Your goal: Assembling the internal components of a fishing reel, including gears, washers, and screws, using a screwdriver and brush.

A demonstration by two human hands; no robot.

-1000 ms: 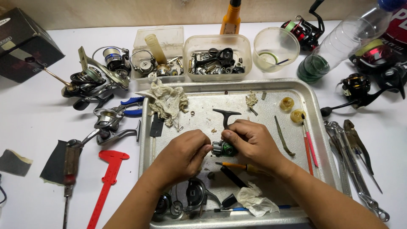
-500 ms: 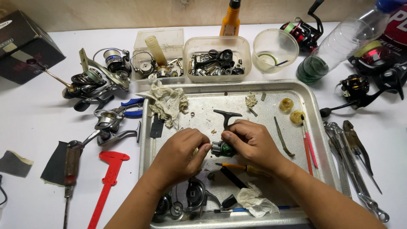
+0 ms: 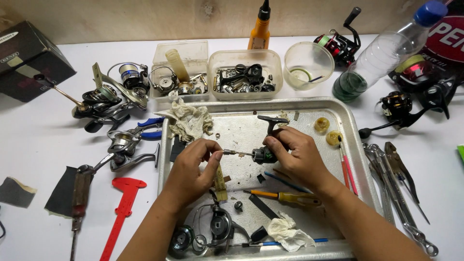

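Observation:
Over a metal tray (image 3: 358, 151), my right hand (image 3: 296, 155) grips a small dark reel part with green marks (image 3: 264, 155). A thin metal shaft (image 3: 236, 153) sticks out of its left side. My left hand (image 3: 191, 170) pinches the free end of that shaft between thumb and fingers. Both hands hover just above the middle of the tray. A black reel handle (image 3: 272, 121) lies just beyond my right hand.
In the tray lie a yellow-handled screwdriver (image 3: 285, 196), a dirty rag (image 3: 191, 120), a stripped reel body (image 3: 216, 227) and crumpled tissue (image 3: 288, 233). Parts tubs (image 3: 244, 75), a plastic bottle (image 3: 382, 54), several reels, a red caliper (image 3: 122, 210) and pliers (image 3: 398, 166) surround it.
My hands have drawn slightly apart, and the thin shaft now shows between them. The left hand has shifted left along it; the right hand stays on the dark part.

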